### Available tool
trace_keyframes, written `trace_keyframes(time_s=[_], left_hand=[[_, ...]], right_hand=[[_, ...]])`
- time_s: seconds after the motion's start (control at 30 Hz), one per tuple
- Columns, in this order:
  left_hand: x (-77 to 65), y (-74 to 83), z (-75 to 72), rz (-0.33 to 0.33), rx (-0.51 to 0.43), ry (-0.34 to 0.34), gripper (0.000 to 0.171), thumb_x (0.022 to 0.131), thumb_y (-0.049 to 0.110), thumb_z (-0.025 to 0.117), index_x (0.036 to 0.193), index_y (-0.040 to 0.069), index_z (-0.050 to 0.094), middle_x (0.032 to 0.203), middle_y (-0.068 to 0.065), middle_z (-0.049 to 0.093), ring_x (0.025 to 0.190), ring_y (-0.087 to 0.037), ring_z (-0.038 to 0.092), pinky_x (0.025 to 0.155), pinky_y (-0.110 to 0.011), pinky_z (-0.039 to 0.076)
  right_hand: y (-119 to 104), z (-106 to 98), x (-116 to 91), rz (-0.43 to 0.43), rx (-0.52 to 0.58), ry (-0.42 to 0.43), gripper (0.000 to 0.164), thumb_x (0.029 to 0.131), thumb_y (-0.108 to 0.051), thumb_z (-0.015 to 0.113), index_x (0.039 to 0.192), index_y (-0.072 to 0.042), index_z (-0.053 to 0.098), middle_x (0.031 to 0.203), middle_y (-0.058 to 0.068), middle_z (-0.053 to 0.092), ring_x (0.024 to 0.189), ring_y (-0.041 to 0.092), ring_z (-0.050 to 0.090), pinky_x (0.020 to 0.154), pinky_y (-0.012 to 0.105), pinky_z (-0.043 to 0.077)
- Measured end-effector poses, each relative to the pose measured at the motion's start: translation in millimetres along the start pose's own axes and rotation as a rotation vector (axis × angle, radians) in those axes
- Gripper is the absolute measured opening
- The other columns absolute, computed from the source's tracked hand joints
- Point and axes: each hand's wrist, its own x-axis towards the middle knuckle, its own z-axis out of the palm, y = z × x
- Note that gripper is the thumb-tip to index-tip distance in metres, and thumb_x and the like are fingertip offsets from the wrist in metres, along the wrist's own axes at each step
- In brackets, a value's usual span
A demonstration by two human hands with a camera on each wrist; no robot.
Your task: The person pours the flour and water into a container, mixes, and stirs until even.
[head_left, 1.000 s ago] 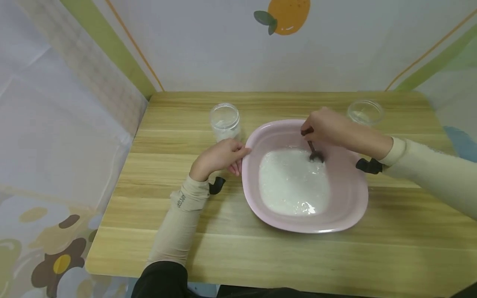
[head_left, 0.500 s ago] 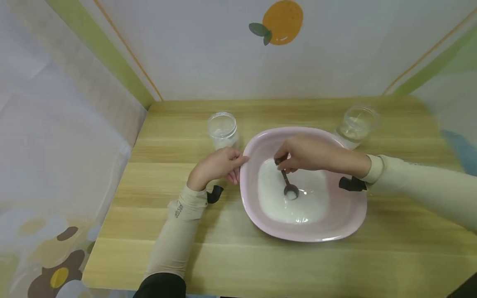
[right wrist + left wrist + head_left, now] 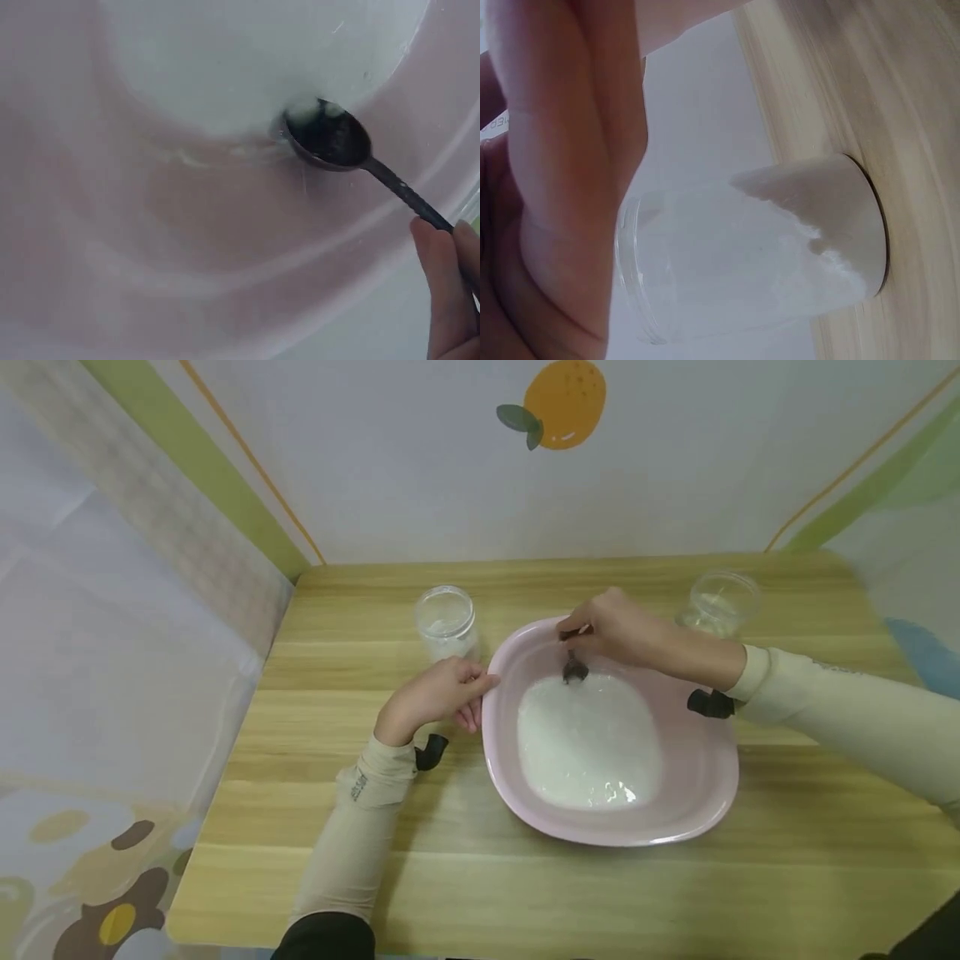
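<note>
A pink oval basin (image 3: 697,760) holds a white liquid (image 3: 588,739). At its left rim, my left hand (image 3: 431,700) pinches the edge between thumb and fingers. Over the back of the basin, my right hand (image 3: 626,631) holds a small dark brown spoon (image 3: 575,671) by its handle. In the right wrist view the spoon's bowl (image 3: 334,139) is tilted at the liquid's edge, with pale white bits in it. Just behind my left hand stands a clear jar (image 3: 447,620); in the left wrist view, white powder (image 3: 825,217) lies sloped inside it.
A second clear container (image 3: 723,602) stands behind the basin at the right, partly behind my right forearm. The wooden table (image 3: 300,827) meets a pale wall (image 3: 420,468) at the back and a printed cloth (image 3: 97,668) at the left.
The spoon went from the back right of the basin to the middle of the liquid, then back to the far left edge. My left hand keeps its grip on the rim.
</note>
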Motion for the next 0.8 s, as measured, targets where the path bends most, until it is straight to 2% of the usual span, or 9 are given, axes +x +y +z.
trace_keyframes(time_s=[0.1,0.17,0.27,0.33,0.43,0.57,0.67,0.8], left_hand=[[-0.2,1.8,-3.0,0.008,0.002,0.005,0.034,0.112,0.025,0.049,0.103,-0.001,0.070,0.067,-0.005,0.067,0.059,-0.015,0.067,0.073,-0.054,0.065],[-0.5,3.0,-4.8,0.005,0.002,0.011,0.034,0.111,0.025,0.050,0.102,0.000,0.070,0.067,-0.005,0.067,0.060,-0.017,0.068,0.073,-0.054,0.065],[-1.5,4.4,-6.5,-0.002,0.002,0.013,0.034,0.111,0.026,0.050,0.101,0.000,0.070,0.067,-0.005,0.067,0.061,-0.019,0.069,0.072,-0.052,0.066],[-2.4,4.0,-6.9,-0.008,-0.002,0.016,0.034,0.111,0.026,0.050,0.102,0.000,0.070,0.067,-0.005,0.067,0.061,-0.018,0.069,0.071,-0.051,0.066],[-3.5,3.2,-7.2,-0.014,-0.003,0.017,0.034,0.111,0.027,0.050,0.104,0.000,0.070,0.067,-0.004,0.067,0.060,-0.016,0.068,0.072,-0.051,0.066],[-5.5,2.6,-8.4,-0.023,0.006,0.030,0.034,0.111,0.027,0.050,0.104,0.000,0.070,0.067,-0.004,0.067,0.059,-0.016,0.067,0.072,-0.052,0.066],[-7.2,3.1,-8.6,-0.026,0.009,0.040,0.034,0.111,0.027,0.050,0.104,0.000,0.069,0.067,-0.005,0.067,0.061,-0.021,0.069,0.072,-0.052,0.066],[-8.6,4.8,-7.9,-0.036,0.009,0.047,0.034,0.111,0.027,0.050,0.101,0.001,0.069,0.067,-0.005,0.067,0.068,-0.031,0.072,0.073,-0.052,0.066]], right_hand=[[2.4,-7.6,-3.9,-0.025,-0.090,-0.020,0.009,0.091,0.003,0.075,0.094,-0.004,0.080,0.082,0.009,0.078,0.069,0.015,0.071,0.063,0.030,0.061],[2.8,-12.5,-7.8,-0.010,-0.141,-0.060,0.014,0.092,0.003,0.073,0.083,-0.007,0.075,0.071,0.004,0.070,0.061,0.010,0.061,0.058,0.025,0.053],[2.7,-18.6,-14.6,0.056,-0.182,-0.132,0.027,0.095,0.003,0.070,0.072,-0.010,0.062,0.064,0.000,0.056,0.058,0.010,0.047,0.054,0.022,0.043],[1.7,-21.5,-18.8,0.109,-0.189,-0.187,0.028,0.094,0.002,0.071,0.070,-0.011,0.064,0.065,-0.001,0.060,0.060,0.010,0.049,0.055,0.022,0.045],[-2.1,-22.6,-23.5,0.170,-0.131,-0.310,0.021,0.092,-0.002,0.075,0.074,-0.012,0.071,0.068,-0.001,0.069,0.062,0.008,0.055,0.057,0.021,0.048],[-9.3,-16.0,-26.2,0.224,0.070,-0.471,0.006,0.091,-0.004,0.077,0.088,-0.009,0.079,0.077,0.002,0.076,0.066,0.008,0.066,0.061,0.019,0.055],[-15.1,-9.2,-26.2,0.198,0.169,-0.495,0.005,0.091,-0.004,0.077,0.090,-0.008,0.079,0.081,0.003,0.078,0.068,0.011,0.071,0.065,0.020,0.060],[-23.8,-0.3,-21.6,0.142,0.224,-0.455,0.009,0.091,-0.006,0.077,0.087,-0.013,0.079,0.083,0.001,0.079,0.072,0.011,0.074,0.069,0.020,0.061]])
